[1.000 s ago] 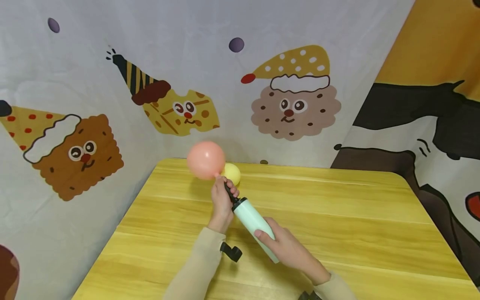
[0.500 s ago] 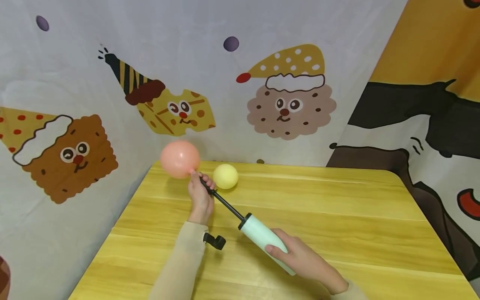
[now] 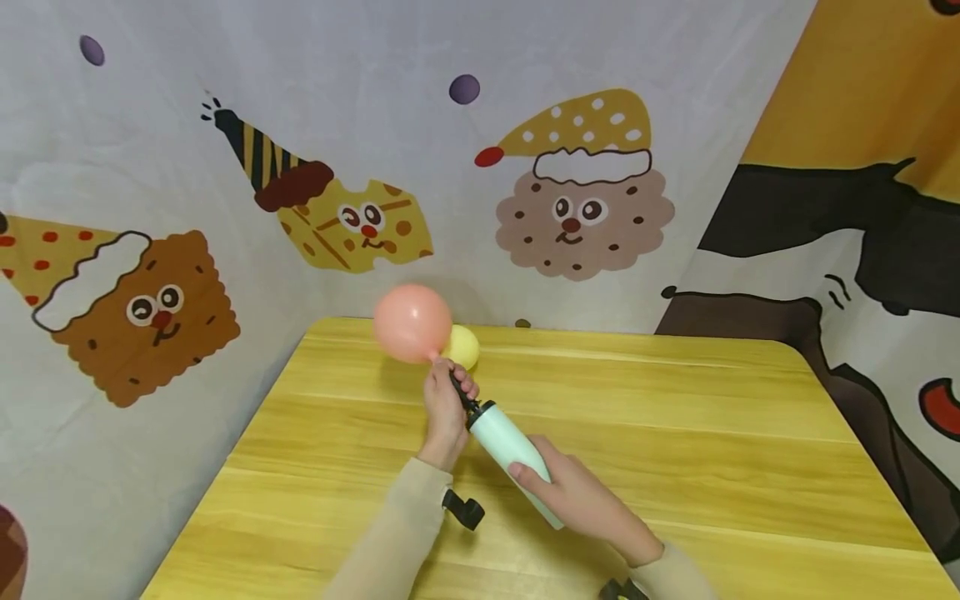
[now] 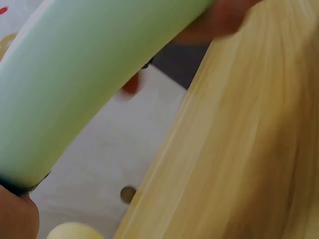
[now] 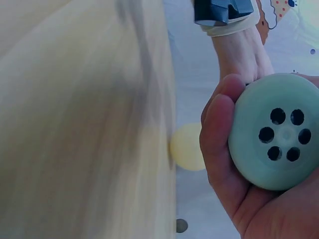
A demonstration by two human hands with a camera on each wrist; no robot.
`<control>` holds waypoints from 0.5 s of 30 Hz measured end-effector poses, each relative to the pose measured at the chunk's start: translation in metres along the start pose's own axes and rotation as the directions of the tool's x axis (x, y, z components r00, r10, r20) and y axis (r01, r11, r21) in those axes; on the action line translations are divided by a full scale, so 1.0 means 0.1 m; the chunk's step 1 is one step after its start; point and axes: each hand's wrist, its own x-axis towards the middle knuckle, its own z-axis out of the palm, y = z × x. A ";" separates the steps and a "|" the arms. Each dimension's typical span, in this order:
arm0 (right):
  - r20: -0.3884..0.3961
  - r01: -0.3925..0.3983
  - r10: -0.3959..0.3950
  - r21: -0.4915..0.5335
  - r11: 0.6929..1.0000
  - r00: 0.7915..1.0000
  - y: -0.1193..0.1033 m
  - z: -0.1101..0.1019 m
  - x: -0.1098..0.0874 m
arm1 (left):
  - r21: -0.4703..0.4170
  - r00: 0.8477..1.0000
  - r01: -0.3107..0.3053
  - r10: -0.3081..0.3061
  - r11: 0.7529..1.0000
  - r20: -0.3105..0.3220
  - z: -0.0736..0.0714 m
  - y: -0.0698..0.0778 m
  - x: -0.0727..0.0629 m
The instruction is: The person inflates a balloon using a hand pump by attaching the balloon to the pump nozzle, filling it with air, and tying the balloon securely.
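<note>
A mint-green hand balloon pump [image 3: 513,450] slants across the middle of the head view. My left hand [image 3: 446,404] grips its black handle [image 3: 462,392] and has the neck of an inflated pink balloon [image 3: 412,323] at its thumb. The rod is pushed in, so the handle sits close to the barrel's black collar. Around the lower barrel curls my right hand [image 3: 581,496], thumb on top. The right wrist view shows the barrel's round end [image 5: 286,134] with several holes. In the left wrist view the barrel [image 4: 89,84] covers much of the picture.
A small yellow balloon [image 3: 463,347] lies on the wooden table [image 3: 720,467] behind the pink one, partly hidden by it. A cloth printed with cartoon snacks [image 3: 465,42] hangs behind the table. Black mounts [image 3: 463,509] are strapped at both wrists.
Half a second ago the pump's rod was drawn out, with my hands farther apart. They have since come together, pushing the rod in, and the pink balloon has moved right, overlapping the yellow one.
</note>
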 end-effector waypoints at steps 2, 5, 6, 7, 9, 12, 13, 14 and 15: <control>-0.014 0.006 -0.006 0.009 1.000 1.000 -0.02 0.01 0.03 | 0.020 1.000 0.009 -0.009 1.000 0.004 0.02 -0.02 -0.03; -0.026 0.005 -0.005 0.022 1.000 1.000 -0.03 0.03 0.05 | 0.017 1.000 -0.002 0.002 1.000 -0.002 0.02 0.00 -0.01; -0.025 0.005 -0.004 0.035 0.999 1.000 -0.03 0.03 0.05 | 0.013 1.000 -0.007 0.007 1.000 -0.004 0.02 0.02 0.00; -0.022 0.003 -0.002 0.045 0.999 1.000 -0.03 0.04 0.05 | 0.004 1.000 -0.011 0.011 1.000 -0.006 0.02 0.03 0.02; -0.013 0.002 -0.001 0.054 0.999 1.000 -0.02 0.04 0.03 | -0.021 1.000 -0.024 0.024 0.999 -0.011 0.00 0.09 0.06; 0.018 -0.002 0.001 0.049 0.999 1.000 0.00 0.00 -0.05 | -0.067 0.998 -0.047 0.044 0.997 -0.039 -0.07 0.20 0.15; 0.033 -0.002 0.001 0.040 0.999 0.999 0.01 -0.02 -0.08 | -0.084 0.997 -0.059 0.055 0.995 -0.054 -0.10 0.24 0.19; 0.045 -0.003 0.002 0.029 1.000 0.999 0.02 -0.05 -0.12 | -0.097 0.995 -0.073 0.066 0.993 -0.069 -0.13 0.28 0.22; 0.058 -0.002 0.001 0.019 1.000 0.998 0.04 -0.07 -0.16 | -0.108 0.993 -0.087 0.078 0.990 -0.084 -0.17 0.32 0.25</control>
